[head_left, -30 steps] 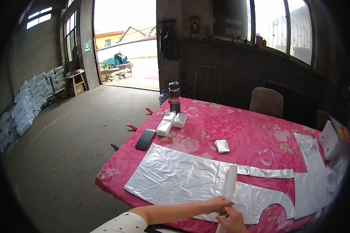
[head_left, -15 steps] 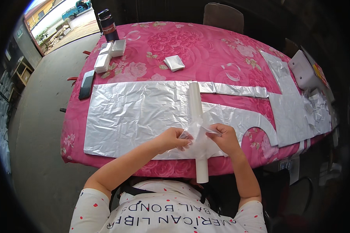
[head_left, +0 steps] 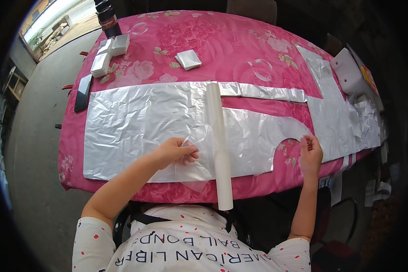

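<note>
My left hand (head_left: 180, 151) is closed in a pinch on a clear plastic film (head_left: 199, 165), which spreads from the fingers toward the roll. A long whitish roll (head_left: 223, 181) lies across a flat, creased silvery plastic sheet (head_left: 122, 131), and its near end sticks out past the table edge. Held up to the right, my right hand (head_left: 311, 155) has its fingers curled together beside the curved cut-out at the sheet's right end. Whatever is between those fingers is too thin to make out.
Small clear-wrapped packets (head_left: 100, 62) are stacked at the far left, with a single packet pile (head_left: 188, 59) farther right. A dark bottle (head_left: 108, 20) and a phone (head_left: 82, 93) stand near the left edge. More silvery sheeting (head_left: 333, 122) and a white box (head_left: 347, 75) lie right.
My hands have moved apart: the right one went well to the right, the left slightly left. The clear film, bunched over the roll before, now lies spread between the left hand and the roll.
</note>
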A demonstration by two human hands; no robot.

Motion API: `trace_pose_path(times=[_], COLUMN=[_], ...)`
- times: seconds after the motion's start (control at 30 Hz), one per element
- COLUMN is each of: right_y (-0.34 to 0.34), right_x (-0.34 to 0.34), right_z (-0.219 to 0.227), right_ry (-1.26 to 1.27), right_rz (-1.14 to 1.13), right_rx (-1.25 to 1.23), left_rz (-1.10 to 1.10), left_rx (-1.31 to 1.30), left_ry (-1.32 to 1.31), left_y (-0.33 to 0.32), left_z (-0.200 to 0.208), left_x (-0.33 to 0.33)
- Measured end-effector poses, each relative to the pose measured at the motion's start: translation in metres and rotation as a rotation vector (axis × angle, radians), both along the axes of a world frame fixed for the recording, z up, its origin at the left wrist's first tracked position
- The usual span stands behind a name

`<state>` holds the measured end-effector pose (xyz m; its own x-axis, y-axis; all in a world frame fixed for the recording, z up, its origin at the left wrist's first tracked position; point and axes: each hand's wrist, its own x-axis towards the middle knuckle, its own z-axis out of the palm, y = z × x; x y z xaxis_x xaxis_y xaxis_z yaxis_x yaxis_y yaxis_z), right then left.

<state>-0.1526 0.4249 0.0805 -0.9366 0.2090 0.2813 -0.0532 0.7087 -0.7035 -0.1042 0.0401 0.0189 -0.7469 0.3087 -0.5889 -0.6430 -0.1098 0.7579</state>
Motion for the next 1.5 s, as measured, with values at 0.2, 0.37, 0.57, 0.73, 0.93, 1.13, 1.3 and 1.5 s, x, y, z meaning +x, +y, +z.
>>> trace_pose_path(times=[0.2,0.37,0.57,0.73,0.93,1.13,1.3,1.5], right_y=[-0.126,-0.123,-0.121,-0.121,-0.119,-0.144,-0.183,-0.206], right_x=[0.109,0.117,0.120,0.121,0.107,0.026,-0.081,-0.130], right_z=[-0.016,-0.028,-0.030,-0.026,-0.017,-0.010,-0.034,-0.065], right_ry=[-0.541,-0.621,-0.652,-0.704,-0.824,-0.683,-0.876,-0.898], right_rz=[0.636,0.592,0.571,0.576,0.711,0.700,0.610,0.381], right_rx=[0.470,0.284,0.250,0.268,0.332,0.188,-0.198,-1.154], left_rz=[-0.002,0.113,0.012,-0.011,-0.135,-0.238,-0.272,-0.266], left_rx=[-0.091,-0.439,-1.456,-1.010,-1.026,-1.191,-1.280,-1.308], left_ry=[-0.012,-0.054,0.694,1.145,1.154,1.178,1.214,1.192], left_y=[-0.086,-0.179,-0.175,-0.027,0.050,0.050,0.053,0.053], left_z=[0.015,0.030,0.046,0.048,-0.016,-0.028,-0.030,-0.032], left_x=[0.014,0.045,0.051,0.021,-0.014,-0.019,-0.019,-0.019])
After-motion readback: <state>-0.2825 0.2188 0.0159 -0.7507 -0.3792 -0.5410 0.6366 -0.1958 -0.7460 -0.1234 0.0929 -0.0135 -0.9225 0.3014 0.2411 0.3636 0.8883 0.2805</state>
